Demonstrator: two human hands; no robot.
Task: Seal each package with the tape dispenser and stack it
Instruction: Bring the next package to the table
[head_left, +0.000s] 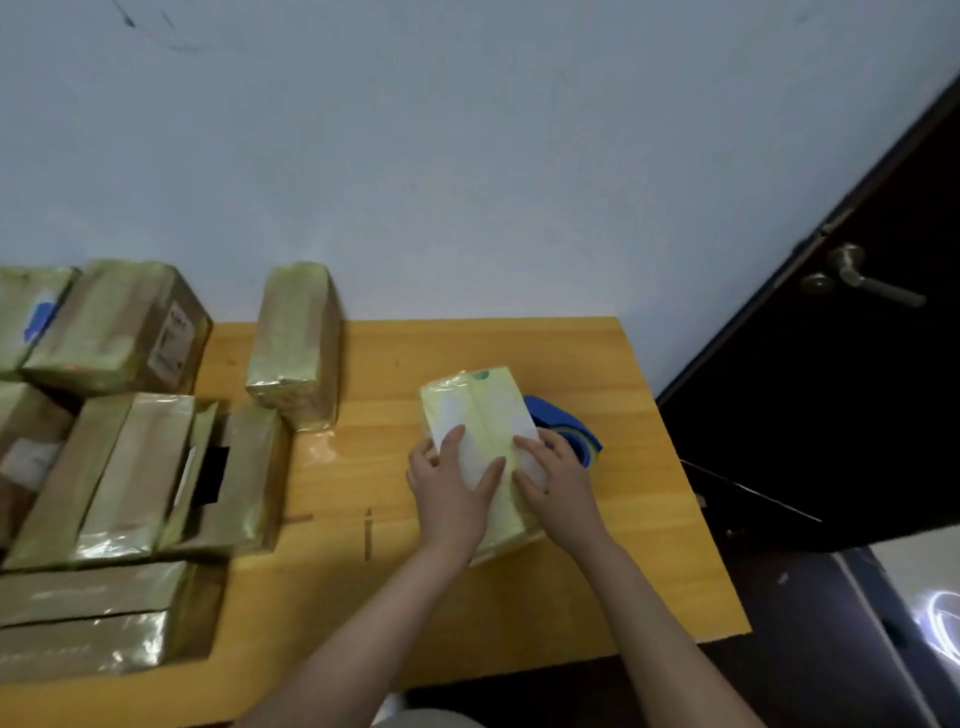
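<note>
We see a light yellow package (480, 410) lying flat on the wooden counter (519, 348), right of centre. Our left hand (449, 493) presses on its top with fingers straight and spread, the thumb at the left edge. Our right hand (553, 478) rests flat on the right half of the top, fingers relaxed. Neither hand grips anything. The blue tape dispenser (569, 423) stands on the counter just behind the package's right side, partly hidden. One taped package (293, 343) stands upright near the wall. A pile of taped packages (130, 467) fills the counter's left end.
</note>
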